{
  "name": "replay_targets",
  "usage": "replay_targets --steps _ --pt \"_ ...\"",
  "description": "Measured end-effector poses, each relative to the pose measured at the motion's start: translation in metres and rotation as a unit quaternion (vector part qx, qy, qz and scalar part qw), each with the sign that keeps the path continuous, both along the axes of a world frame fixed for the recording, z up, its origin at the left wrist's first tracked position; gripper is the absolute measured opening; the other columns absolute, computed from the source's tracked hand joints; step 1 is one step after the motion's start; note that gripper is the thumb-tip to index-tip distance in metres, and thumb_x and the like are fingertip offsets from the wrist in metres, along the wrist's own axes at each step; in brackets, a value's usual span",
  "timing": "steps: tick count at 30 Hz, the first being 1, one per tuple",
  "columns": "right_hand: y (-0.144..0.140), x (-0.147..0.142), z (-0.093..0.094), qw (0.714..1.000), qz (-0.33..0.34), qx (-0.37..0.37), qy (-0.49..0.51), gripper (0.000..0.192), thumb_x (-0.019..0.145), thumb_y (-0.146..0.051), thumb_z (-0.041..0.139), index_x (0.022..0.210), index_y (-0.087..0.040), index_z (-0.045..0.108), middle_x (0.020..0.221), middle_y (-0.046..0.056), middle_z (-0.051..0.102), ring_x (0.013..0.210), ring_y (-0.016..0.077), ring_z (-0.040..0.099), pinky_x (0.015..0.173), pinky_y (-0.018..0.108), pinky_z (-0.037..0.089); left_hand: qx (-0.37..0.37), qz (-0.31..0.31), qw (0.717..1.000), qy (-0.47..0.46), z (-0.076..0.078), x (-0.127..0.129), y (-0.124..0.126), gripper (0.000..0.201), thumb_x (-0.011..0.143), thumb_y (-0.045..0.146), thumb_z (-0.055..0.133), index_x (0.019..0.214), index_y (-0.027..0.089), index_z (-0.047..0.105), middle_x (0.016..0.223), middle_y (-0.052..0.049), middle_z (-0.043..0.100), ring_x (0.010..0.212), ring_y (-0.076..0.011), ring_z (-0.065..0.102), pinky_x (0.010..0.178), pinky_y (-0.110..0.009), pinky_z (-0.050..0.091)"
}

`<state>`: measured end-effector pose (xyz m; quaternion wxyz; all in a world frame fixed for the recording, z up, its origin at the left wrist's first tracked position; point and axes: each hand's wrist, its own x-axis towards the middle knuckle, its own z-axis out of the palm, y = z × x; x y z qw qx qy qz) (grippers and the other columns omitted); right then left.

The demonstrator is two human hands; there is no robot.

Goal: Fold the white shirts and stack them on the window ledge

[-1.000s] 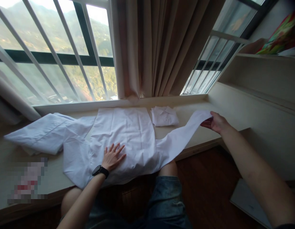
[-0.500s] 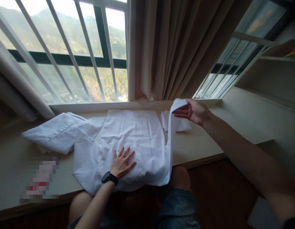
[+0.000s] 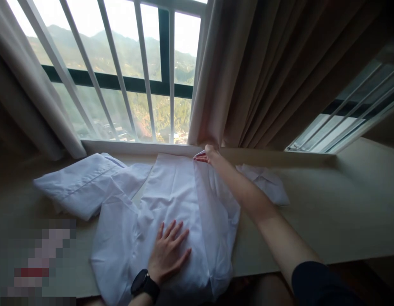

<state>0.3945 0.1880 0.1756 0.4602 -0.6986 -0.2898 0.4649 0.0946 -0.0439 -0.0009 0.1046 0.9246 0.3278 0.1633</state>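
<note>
A white garment, seemingly a shirt [image 3: 171,191], lies spread over the pale wooden ledge [image 3: 311,221] in front of me. My left hand [image 3: 171,250], a black watch at its wrist, rests flat on the cloth with fingers spread. At the far edge, my right hand [image 3: 209,155] pinches a corner of the fabric. From that corner a long strip of the garment lies folded inward over its right side. The near end of the cloth hangs close to the ledge's front edge.
More folded white cloth [image 3: 76,182] lies to the left, and a small folded white piece [image 3: 263,182] sits to the right. A blurred-out item [image 3: 40,259] is at the lower left. Behind the ledge are a barred window [image 3: 120,85] and brown curtains [image 3: 248,85].
My right hand has carried the garment's right edge leftward and laid it over the body of the cloth. My left hand stays pressed flat. The view has shifted to the right.
</note>
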Motion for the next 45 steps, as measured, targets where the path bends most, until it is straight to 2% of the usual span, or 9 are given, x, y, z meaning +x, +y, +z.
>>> replay_targets --steps 8,12,18,24,28,32,36,40,45 --pt "0.054 -0.012 -0.083 0.99 0.038 -0.089 -0.099 0.047 0.099 -0.036 0.041 0.124 0.003 0.053 0.078 0.019 0.07 0.073 0.0263 0.073 0.059 0.033 0.061 0.009 -0.002 1.0 0.007 -0.003 0.001 0.004 0.064 0.091 0.05 0.056 0.152 0.04 0.04 0.157 -0.002 0.043 0.145 -0.0337 0.038 0.12 -0.065 0.026" --pt "0.068 -0.014 -0.087 0.972 0.087 -0.056 -0.209 0.043 0.091 -0.033 0.057 0.122 -0.003 0.061 0.106 0.021 0.072 0.097 0.0324 0.072 0.081 0.041 0.06 0.009 -0.002 1.0 0.016 -0.003 0.001 0.005 0.064 0.091 0.048 0.056 0.152 0.041 0.04 0.157 -0.001 0.042 0.145 -0.0339 0.038 0.12 -0.065 0.026" --pt "0.055 0.0 -0.084 0.926 0.145 0.019 -0.349 0.041 0.089 -0.023 0.058 0.13 -0.02 0.064 0.135 0.006 0.064 0.131 0.0231 0.055 0.107 0.029 0.043 -0.002 0.003 1.0 0.018 -0.001 0.002 0.004 0.063 0.093 0.048 0.054 0.153 0.042 0.038 0.159 0.001 0.04 0.146 -0.0337 0.037 0.119 -0.067 0.028" --pt "-0.019 0.04 -0.115 0.883 0.13 -0.11 -0.437 0.04 0.083 -0.033 0.068 0.116 -0.011 0.069 0.124 0.021 0.067 0.12 0.034 0.061 0.095 0.036 0.048 0.003 0.007 1.0 0.001 0.002 0.004 0.003 0.064 0.091 0.044 0.057 0.153 0.04 0.04 0.156 -0.002 0.045 0.145 -0.0329 0.039 0.121 -0.065 0.025" --pt "-0.054 0.046 -0.119 0.856 0.156 -0.125 -0.476 0.043 0.084 -0.03 0.067 0.125 -0.016 0.063 0.126 0.015 0.067 0.118 0.0278 0.062 0.093 0.031 0.047 0.001 0.007 1.0 -0.003 0.001 0.004 0.003 0.062 0.091 0.043 0.057 0.151 0.04 0.043 0.155 -0.003 0.046 0.144 -0.0326 0.04 0.122 -0.065 0.023" --pt "-0.103 0.008 -0.103 0.813 0.154 -0.048 -0.559 0.032 0.097 -0.027 0.046 0.123 -0.018 0.061 0.129 0.016 0.063 0.121 0.0276 0.058 0.096 0.032 0.043 -0.009 0.01 1.0 0.007 0.0 0.004 0.002 0.058 0.091 0.044 0.056 0.149 0.037 0.047 0.156 -0.003 0.044 0.146 -0.0327 0.037 0.121 -0.064 0.022" --pt "-0.215 -0.061 -0.103 0.743 0.307 0.028 -0.594 0.036 0.1 -0.042 0.034 0.103 -0.024 0.065 0.1 0.014 0.069 0.094 0.0271 0.066 0.077 0.034 0.047 -0.015 0.014 1.0 0.012 0.003 0.004 0.0 0.055 0.092 0.042 0.054 0.147 0.037 0.049 0.157 -0.002 0.043 0.146 -0.0315 0.036 0.121 -0.063 0.022" --pt "-0.318 -0.106 -0.12 0.724 0.351 -0.002 -0.593 0.026 0.094 -0.038 0.043 0.109 -0.028 0.062 0.106 0.013 0.067 0.089 0.0278 0.065 0.067 0.036 0.049 -0.01 0.017 1.0 0.012 0.005 0.005 -0.003 0.054 0.091 0.04 0.055 0.145 0.035 0.051 0.155 -0.003 0.046 0.145 -0.0311 0.037 0.122 -0.061 0.02" --pt "-0.341 -0.112 -0.124 0.709 0.36 -0.068 -0.602 0.034 0.08 -0.021 0.059 0.114 -0.022 0.06 0.108 0.018 0.065 0.096 0.0323 0.065 0.071 0.039 0.051 -0.014 0.022 0.999 0.019 0.004 0.006 -0.007 0.054 0.089 0.04 0.057 0.143 0.034 0.054 0.155 -0.003 0.046 0.146 -0.0315 0.035 0.122 -0.061 0.016"
